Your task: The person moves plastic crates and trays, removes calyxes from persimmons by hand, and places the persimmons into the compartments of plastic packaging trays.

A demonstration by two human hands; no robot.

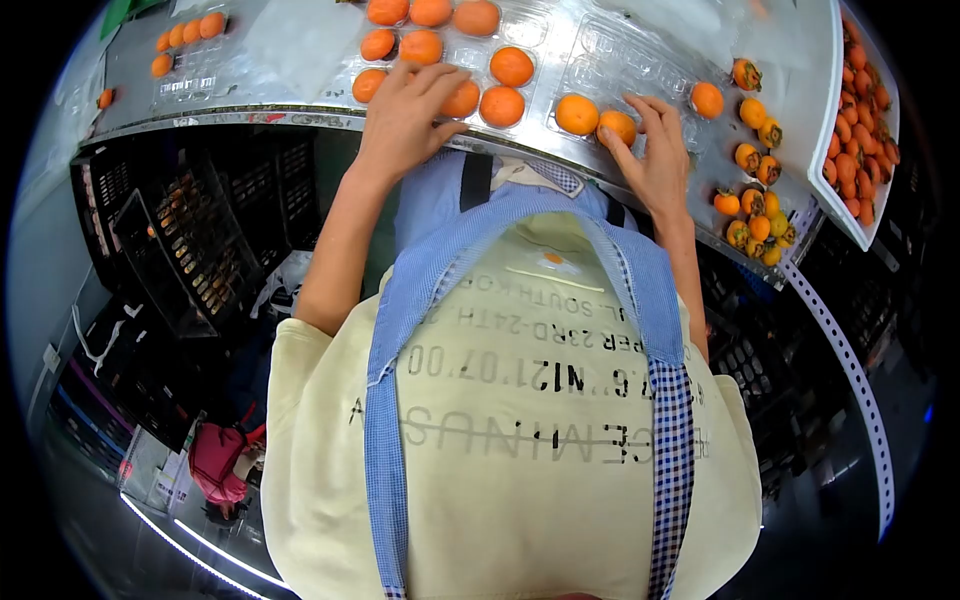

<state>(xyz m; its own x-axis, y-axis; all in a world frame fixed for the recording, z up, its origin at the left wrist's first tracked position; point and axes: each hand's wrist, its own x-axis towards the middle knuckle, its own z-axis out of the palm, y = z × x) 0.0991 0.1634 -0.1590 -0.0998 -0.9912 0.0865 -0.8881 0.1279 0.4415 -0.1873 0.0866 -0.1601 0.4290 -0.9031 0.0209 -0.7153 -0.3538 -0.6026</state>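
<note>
My left hand [408, 118] curves over a clear plastic tray near the counter's front edge. Its fingers and thumb are around an orange persimmon [461, 100] seated in that tray. Other persimmons [421, 47] fill cups beside and beyond it. My right hand [655, 150] has thumb and fingers around a persimmon [616, 126] at the front of a second clear tray [625, 65]. Another persimmon [577, 114] sits just left of that one, and most of this tray's cups hold nothing.
Loose persimmons [757, 228], several with leafy caps, lie at the counter's right. Beyond them stands a white bin [828, 190] heaped with persimmons. A partly filled tray [185, 90] sits far left. Black crates [190, 240] stand below the counter [290, 60]. A person in red [217, 465] appears lower left.
</note>
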